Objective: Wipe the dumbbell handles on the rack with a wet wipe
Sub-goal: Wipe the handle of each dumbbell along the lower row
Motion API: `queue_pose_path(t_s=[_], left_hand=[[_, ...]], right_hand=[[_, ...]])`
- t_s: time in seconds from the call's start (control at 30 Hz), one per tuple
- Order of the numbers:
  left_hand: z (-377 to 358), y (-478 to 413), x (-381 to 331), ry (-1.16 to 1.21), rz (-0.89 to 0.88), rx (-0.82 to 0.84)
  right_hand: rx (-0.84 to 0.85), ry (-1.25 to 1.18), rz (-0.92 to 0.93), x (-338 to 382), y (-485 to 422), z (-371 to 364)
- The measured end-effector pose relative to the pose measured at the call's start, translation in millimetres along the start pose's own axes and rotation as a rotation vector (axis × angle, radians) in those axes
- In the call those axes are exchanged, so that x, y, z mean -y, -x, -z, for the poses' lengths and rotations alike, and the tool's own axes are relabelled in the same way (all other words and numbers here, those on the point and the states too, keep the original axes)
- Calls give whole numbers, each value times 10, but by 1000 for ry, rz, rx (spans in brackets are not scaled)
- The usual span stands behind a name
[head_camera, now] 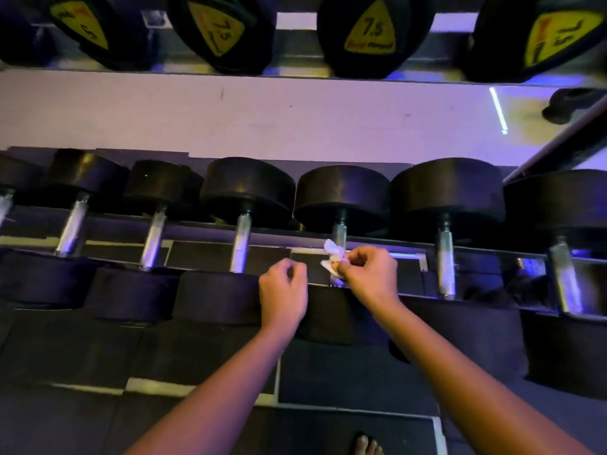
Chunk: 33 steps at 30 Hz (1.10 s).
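Right hand: fingers curled tight, thumb and fingertips pinching a crumpled white wet wipe. The wipe bunches out beyond the fingertips, to the left and upward, and lies against the chrome dumbbell handle directly ahead of the hand. The near half of that handle is hidden behind wipe and hand. Whether the fingers themselves touch the metal cannot be told.

Left hand: fingers curled in toward the palm, thumb closed against the forefinger, nothing visible in the grip. It hovers over the front edge of the rack, just left of the wiped handle, between it and the neighbouring handle. It is near the wipe but apart from it.

Lower tier: a row of black round-headed dumbbells side by side, handles running front to back, one head of each at the rear edge of the rack and one at the front edge. The wiped handle sits near the middle of this row.

Upper tier: larger dumbbell heads facing outward, each with a yellow triangular label; two labels read 7.5.

Below the rack: dark floor mats with pale seams. The toes of a bare foot show at the bottom edge of the view, to the right of centre
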<state>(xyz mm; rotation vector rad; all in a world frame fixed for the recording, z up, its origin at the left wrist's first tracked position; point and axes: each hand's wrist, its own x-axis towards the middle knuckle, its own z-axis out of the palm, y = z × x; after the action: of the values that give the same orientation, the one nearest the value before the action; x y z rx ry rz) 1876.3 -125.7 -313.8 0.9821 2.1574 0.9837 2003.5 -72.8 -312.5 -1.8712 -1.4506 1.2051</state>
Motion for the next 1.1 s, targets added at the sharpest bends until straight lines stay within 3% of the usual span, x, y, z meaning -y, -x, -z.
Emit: queue_pose_path(t_s=[0.17,0.37,0.53,0.67,0.87,1.1], left_hand=[[-339,173,88,-52,79,-10],[-400,237,66,-194,12,-24],[-406,257,113,-160,-60,-44],[-397,236,119,-217,-175,55],[-373,224,117,-186,-183,59],[-359,208,103,-202,-172,62]], right_hand=[[56,68,54,-230,-16,194],[91,89,-100,-233,-204,77],[-44,-47,-35,-233,-400,4],[-114,-72,18,-93,-680,-87],[-18,180,-36,-22,-855,-165],[291,291,-69,-265,-520,-86]])
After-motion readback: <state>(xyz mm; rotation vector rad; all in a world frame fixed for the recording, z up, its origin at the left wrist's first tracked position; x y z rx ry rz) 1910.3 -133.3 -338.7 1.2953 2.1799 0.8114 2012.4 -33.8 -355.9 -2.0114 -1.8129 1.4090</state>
